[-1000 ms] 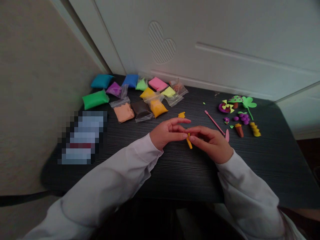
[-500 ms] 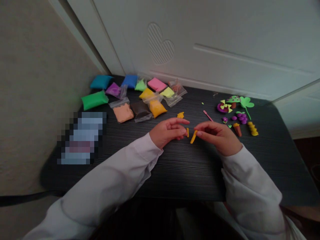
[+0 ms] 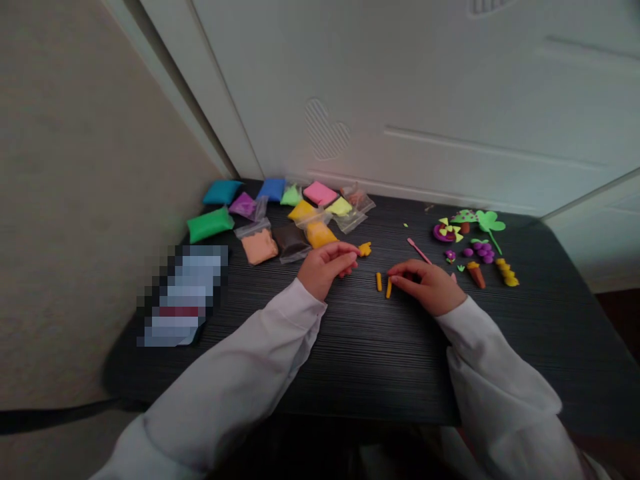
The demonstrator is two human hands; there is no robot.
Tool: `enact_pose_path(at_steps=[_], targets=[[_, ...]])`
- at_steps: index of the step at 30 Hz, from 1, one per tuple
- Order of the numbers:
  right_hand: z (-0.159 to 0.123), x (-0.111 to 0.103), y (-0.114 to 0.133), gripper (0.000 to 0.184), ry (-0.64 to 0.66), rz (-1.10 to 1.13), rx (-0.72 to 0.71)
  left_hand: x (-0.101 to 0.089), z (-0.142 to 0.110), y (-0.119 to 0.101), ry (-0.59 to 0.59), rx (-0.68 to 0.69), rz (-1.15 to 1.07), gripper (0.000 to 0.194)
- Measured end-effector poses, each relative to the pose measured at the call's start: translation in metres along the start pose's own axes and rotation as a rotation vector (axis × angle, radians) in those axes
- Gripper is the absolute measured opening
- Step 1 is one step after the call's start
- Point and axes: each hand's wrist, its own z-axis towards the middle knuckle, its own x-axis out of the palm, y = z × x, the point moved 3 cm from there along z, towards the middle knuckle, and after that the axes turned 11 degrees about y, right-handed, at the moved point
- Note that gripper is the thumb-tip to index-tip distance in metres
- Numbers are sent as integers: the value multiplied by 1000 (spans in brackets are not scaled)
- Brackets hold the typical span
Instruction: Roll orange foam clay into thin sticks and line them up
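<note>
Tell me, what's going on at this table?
A person is working by hand with what looks like coloured modelling clay at a dark table. The right hand has its fingertips at the far end of one slim orange strip; a second strip lies beside it. The left hand is by a small orange lump; whether it grips it is unclear. Clay bags lie at the back left, small shaped pieces on the right.
</note>
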Motion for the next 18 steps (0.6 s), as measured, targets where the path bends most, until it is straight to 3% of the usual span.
enact_pose_path(at_steps=[5, 9, 11, 13, 18], targets=[[4, 5, -3, 20, -30, -46, -25, -1, 2, 1, -113, 119, 480, 20], [5, 7, -6, 23, -53, -65, -42, 11, 12, 7, -148, 222, 885, 38], [5, 8, -6, 23, -58, -70, -55, 17, 21, 11, -117, 229, 924, 40], [5, 8, -7, 22, -54, -76, -72, 20, 29, 14, -84, 221, 925, 30], [5, 7, -10, 23, -46, -85, -119, 16, 31, 11, -54, 201, 821, 21]])
